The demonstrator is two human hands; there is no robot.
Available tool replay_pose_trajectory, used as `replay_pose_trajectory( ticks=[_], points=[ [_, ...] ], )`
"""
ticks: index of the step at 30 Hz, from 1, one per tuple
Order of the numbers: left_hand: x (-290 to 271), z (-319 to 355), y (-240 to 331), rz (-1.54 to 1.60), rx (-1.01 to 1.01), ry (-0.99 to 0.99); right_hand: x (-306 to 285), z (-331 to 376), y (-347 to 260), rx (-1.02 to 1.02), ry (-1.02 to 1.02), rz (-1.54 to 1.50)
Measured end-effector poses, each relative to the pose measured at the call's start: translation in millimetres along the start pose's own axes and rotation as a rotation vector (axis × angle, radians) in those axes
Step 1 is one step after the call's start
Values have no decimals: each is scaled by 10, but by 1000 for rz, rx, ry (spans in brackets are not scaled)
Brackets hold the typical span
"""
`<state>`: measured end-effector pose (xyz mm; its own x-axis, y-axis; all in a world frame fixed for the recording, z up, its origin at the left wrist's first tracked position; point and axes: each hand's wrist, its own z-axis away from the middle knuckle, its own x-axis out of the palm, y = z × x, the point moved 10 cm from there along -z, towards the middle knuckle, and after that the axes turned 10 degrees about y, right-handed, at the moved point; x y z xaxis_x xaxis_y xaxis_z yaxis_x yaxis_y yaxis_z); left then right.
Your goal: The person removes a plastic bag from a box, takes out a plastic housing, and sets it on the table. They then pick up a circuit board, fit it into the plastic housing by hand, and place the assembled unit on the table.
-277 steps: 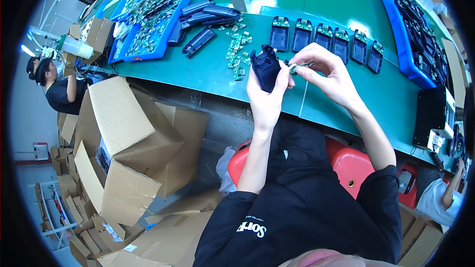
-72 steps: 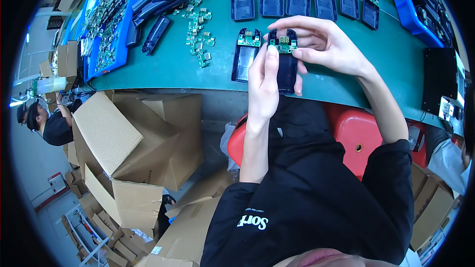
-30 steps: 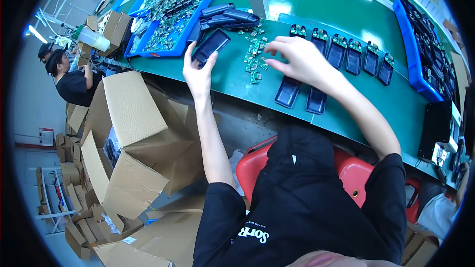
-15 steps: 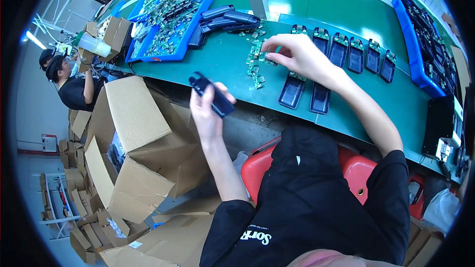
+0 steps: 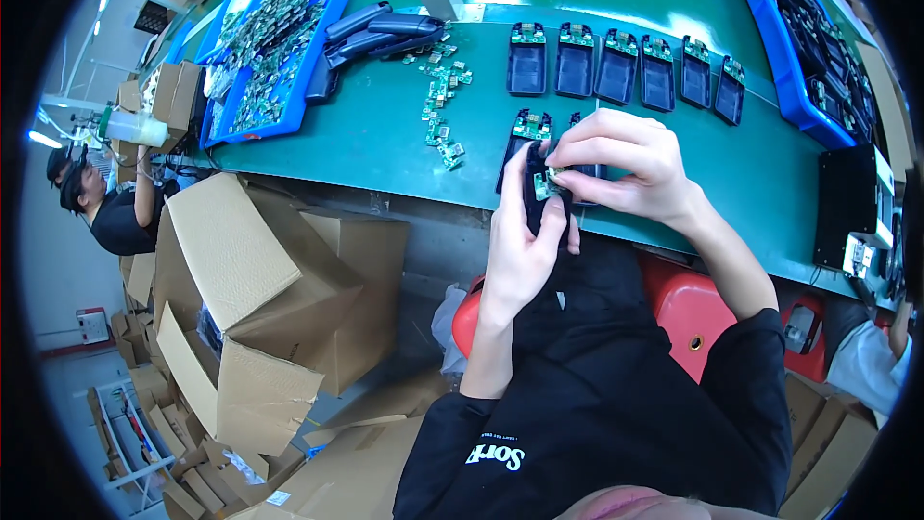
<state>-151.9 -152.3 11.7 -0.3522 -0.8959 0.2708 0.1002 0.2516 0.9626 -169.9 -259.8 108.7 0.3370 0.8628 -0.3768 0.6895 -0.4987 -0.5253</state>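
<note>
Two hands meet at the near edge of the green surface (image 5: 385,149). Left hand (image 5: 520,250) grips a black housing (image 5: 535,195) upright from below. Right hand (image 5: 626,169) pinches a small green circuit board (image 5: 552,183) against the housing's top. Just beyond the hands lies one housing (image 5: 522,140); six more (image 5: 626,67) lie farther out.

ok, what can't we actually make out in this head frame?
- Black plastic housing in the left hand: mostly covered by both hands.
- Small green circuit board under the right hand: whether it is seated is hidden by fingers.
- Loose small green parts on the green bench: too small to tell apart.
- Blue tray of black parts: bent and cut off at the rim.
</note>
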Motion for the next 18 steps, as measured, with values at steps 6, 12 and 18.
replay_pose_trajectory(
  ticks=[6,12,18],
  points=[
    [64,40,-58,-143,-46,38,-59,89,58,-36,12,89],
    [45,69,-67,-227,-32,57,-78,143,117,-2,55,111],
    [28,81,-51,-225,-17,73,-58,143,76,-66,60,133]
  ],
)
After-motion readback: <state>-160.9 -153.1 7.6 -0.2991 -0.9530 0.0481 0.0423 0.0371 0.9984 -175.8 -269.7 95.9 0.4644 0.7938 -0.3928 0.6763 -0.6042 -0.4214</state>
